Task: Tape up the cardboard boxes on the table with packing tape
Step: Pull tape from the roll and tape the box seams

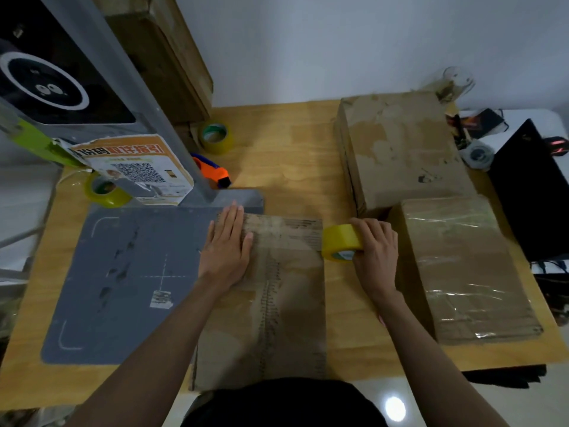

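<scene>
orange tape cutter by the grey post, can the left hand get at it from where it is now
Probably yes. The left hand lies flat and holds nothing on the near box, and the orange tape cutter sits just beyond it on bare table. The grey post crowds its left side.

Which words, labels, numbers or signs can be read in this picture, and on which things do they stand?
Paper notice on the grey stand: a large orange headline in Chinese characters, too blurred to quote safely.
Same notice: a QR code and small print, too small to read.
Grey mat: white corner marks and a cross, no words; its small sticker is unreadable.
Cardboard boxes, such as the box under the hands: no readable text.
</scene>
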The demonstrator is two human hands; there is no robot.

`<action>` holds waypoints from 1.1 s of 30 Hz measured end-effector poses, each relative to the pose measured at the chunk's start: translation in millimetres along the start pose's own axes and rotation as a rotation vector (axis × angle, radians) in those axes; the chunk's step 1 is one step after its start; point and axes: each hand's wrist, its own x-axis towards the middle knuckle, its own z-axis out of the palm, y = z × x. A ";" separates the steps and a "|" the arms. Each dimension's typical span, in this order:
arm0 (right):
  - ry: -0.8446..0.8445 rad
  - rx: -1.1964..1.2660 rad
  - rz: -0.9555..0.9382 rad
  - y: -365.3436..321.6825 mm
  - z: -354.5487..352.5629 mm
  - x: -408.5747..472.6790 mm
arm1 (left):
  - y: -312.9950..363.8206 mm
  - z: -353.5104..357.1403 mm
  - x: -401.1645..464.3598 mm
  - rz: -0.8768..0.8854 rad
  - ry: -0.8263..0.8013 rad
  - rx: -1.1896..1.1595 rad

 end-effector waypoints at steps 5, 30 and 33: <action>-0.033 -0.021 0.048 11.8 19.2 -3.1 | -0.5 1.6 -0.3 -0.008 0.004 0.000; 0.107 1.021 1.428 7.4 105.1 -40.0 | -13.6 -3.9 -1.5 -0.173 0.128 -0.503; 0.039 1.337 1.505 -4.0 108.6 -40.9 | -23.3 -14.3 -8.0 -0.638 -0.081 -0.927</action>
